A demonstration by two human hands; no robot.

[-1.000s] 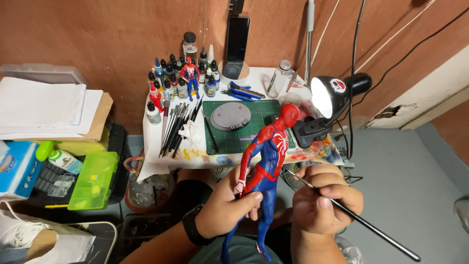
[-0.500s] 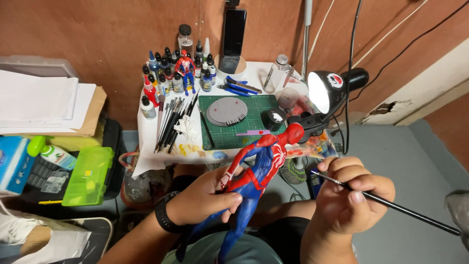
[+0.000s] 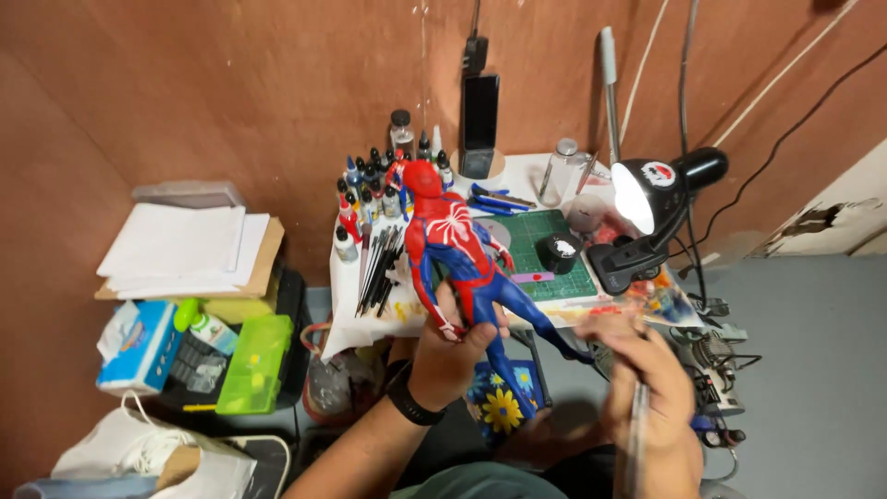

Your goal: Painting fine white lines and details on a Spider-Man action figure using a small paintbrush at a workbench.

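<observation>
My left hand [image 3: 451, 349], with a black wristband, grips a red and blue superhero figure [image 3: 453, 245] around its hips and holds it upright in front of the small work table [image 3: 527, 176]. The figure's legs trail down to the right towards my right hand [image 3: 651, 393]. That hand is closed on a thin paintbrush [image 3: 636, 434] whose handle points down towards me; its tip is blurred. The right hand sits below and right of the figure, near the table's front edge.
On the table stand several paint bottles [image 3: 370, 180], a row of brushes [image 3: 379, 263], a green cutting mat [image 3: 545, 263], a lit black desk lamp [image 3: 656, 199] and a phone [image 3: 480, 120]. Left are stacked papers [image 3: 180, 245], a green plastic box [image 3: 254, 365] and a tissue box [image 3: 139, 342].
My left hand has raised the figure and turned it upright, its head now up over the paint bottles. My right hand has swung the brush from pointing right to pointing down.
</observation>
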